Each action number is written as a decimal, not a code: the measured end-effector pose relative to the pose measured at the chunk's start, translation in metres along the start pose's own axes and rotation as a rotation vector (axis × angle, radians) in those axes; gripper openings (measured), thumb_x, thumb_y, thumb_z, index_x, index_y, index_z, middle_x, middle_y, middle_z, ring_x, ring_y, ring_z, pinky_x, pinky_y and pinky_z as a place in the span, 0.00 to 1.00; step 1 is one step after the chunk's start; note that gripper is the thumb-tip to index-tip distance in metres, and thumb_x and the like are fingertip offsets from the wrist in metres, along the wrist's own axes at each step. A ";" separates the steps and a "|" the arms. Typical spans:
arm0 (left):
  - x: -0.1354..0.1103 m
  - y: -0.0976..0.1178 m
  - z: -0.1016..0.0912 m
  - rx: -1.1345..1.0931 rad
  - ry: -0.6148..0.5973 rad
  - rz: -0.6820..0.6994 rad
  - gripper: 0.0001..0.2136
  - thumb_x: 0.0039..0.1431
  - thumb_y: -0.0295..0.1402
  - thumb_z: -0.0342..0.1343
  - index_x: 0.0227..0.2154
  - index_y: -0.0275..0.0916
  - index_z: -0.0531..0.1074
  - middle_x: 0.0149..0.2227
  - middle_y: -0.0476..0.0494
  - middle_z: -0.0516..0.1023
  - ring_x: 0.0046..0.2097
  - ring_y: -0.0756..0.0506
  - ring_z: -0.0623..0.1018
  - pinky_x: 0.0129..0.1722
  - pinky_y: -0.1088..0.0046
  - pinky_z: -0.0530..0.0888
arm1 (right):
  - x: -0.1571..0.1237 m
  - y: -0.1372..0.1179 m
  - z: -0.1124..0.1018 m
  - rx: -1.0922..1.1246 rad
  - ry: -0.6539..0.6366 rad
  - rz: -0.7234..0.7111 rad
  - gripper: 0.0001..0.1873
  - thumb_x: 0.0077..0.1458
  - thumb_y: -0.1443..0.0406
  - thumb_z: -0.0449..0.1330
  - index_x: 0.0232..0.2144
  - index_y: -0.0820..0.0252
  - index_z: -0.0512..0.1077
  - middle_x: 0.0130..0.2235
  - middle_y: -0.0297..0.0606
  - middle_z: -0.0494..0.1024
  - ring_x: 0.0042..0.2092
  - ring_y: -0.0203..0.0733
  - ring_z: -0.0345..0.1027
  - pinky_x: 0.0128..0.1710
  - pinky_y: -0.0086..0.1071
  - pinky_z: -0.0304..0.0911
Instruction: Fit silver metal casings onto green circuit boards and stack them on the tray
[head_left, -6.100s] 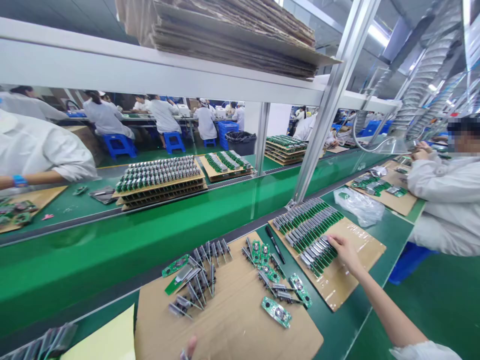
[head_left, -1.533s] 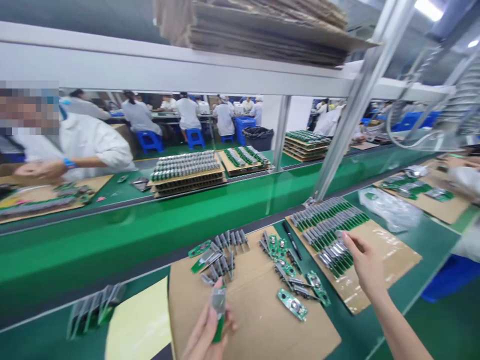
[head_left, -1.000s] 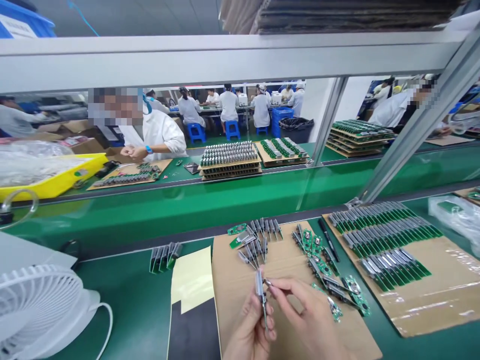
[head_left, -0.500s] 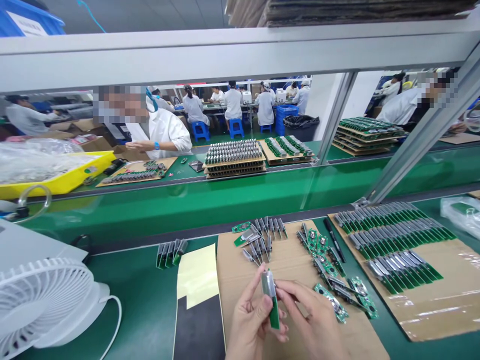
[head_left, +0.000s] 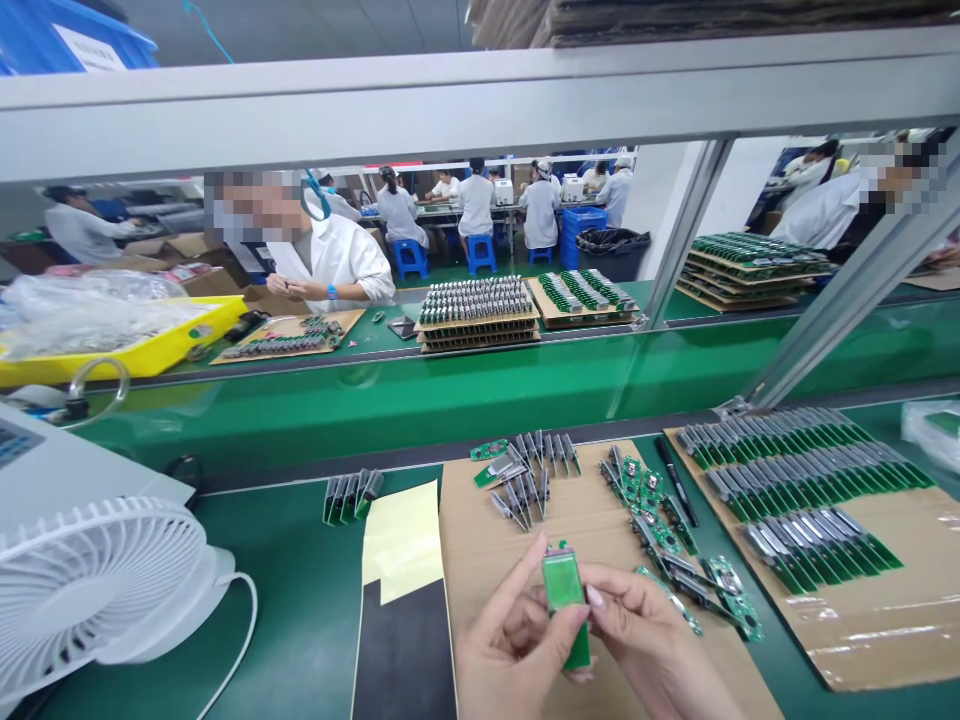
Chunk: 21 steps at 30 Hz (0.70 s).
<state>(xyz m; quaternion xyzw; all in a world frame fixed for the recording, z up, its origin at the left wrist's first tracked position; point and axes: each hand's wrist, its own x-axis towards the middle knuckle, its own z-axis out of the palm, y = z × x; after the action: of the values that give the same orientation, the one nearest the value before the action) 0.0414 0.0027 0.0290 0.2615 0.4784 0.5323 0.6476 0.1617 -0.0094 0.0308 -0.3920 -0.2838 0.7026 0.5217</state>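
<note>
A small green circuit board (head_left: 564,582) with a rectangular, screen-like face is held up above the cardboard sheet. My left hand (head_left: 514,630) grips it from the left, thumb across its lower front and fingers behind. My right hand (head_left: 645,625) is closed at its right edge, thumb and fingertips touching it. Just beyond my hands, more boards with grey modules (head_left: 529,495) stand in short rows on the cardboard (head_left: 577,510). To the right of my hands lies a loose pile of green boards (head_left: 660,530) with dark parts.
A white fan (head_left: 97,590) stands at the left. Near it are a black-and-yellow sheet (head_left: 405,640) and several upright boards (head_left: 352,497). At the right, a cardboard tray (head_left: 877,640) bears rows of boards beside a black pen (head_left: 676,482). A co-worker (head_left: 337,260) sits across the green divider.
The circuit board has turned in my hands from its edge to its green face. Both hands have shifted slightly right in view, and the whole scene has moved a little with the camera.
</note>
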 end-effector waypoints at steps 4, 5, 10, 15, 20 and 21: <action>-0.002 0.002 0.003 -0.007 -0.009 -0.012 0.31 0.31 0.41 0.75 0.44 0.38 0.80 0.13 0.55 0.70 0.16 0.47 0.73 0.16 0.70 0.79 | 0.002 0.004 -0.004 0.047 -0.011 0.009 0.16 0.51 0.54 0.67 0.37 0.59 0.82 0.24 0.37 0.75 0.25 0.34 0.61 0.26 0.27 0.62; -0.003 0.002 0.003 -0.011 -0.011 -0.014 0.31 0.31 0.41 0.75 0.44 0.38 0.80 0.13 0.54 0.70 0.17 0.47 0.74 0.16 0.70 0.78 | 0.003 0.005 -0.005 0.049 -0.013 0.008 0.16 0.50 0.54 0.67 0.36 0.60 0.82 0.24 0.36 0.74 0.25 0.34 0.60 0.25 0.27 0.62; -0.004 0.001 0.005 -0.013 -0.033 -0.021 0.30 0.32 0.38 0.75 0.44 0.39 0.80 0.12 0.55 0.68 0.15 0.49 0.71 0.16 0.72 0.77 | 0.006 0.008 -0.007 0.054 -0.017 -0.005 0.17 0.48 0.52 0.68 0.30 0.62 0.82 0.21 0.34 0.69 0.23 0.33 0.58 0.22 0.26 0.61; -0.002 -0.001 0.007 -0.012 -0.054 -0.009 0.29 0.34 0.38 0.74 0.45 0.39 0.80 0.13 0.55 0.68 0.17 0.49 0.71 0.17 0.71 0.77 | 0.006 0.009 -0.007 -0.019 0.075 -0.051 0.18 0.47 0.51 0.68 0.30 0.61 0.81 0.23 0.36 0.74 0.23 0.34 0.60 0.19 0.25 0.60; 0.014 -0.018 0.002 0.035 -0.098 0.012 0.30 0.40 0.40 0.71 0.49 0.37 0.77 0.16 0.51 0.72 0.20 0.48 0.73 0.22 0.72 0.78 | 0.004 0.010 -0.019 -0.381 0.325 -0.205 0.18 0.48 0.50 0.67 0.31 0.59 0.81 0.32 0.42 0.83 0.36 0.47 0.75 0.40 0.36 0.71; 0.017 -0.025 0.000 0.043 -0.086 0.019 0.31 0.41 0.41 0.71 0.50 0.37 0.76 0.17 0.51 0.73 0.21 0.48 0.73 0.23 0.73 0.78 | 0.003 0.010 -0.021 -0.412 0.407 -0.230 0.18 0.48 0.50 0.67 0.32 0.58 0.81 0.36 0.43 0.84 0.41 0.50 0.76 0.46 0.38 0.70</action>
<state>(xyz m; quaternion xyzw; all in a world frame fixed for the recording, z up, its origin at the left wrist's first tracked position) 0.0516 0.0117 0.0021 0.3025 0.4589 0.5163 0.6567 0.1742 -0.0098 0.0104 -0.5873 -0.3523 0.4739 0.5535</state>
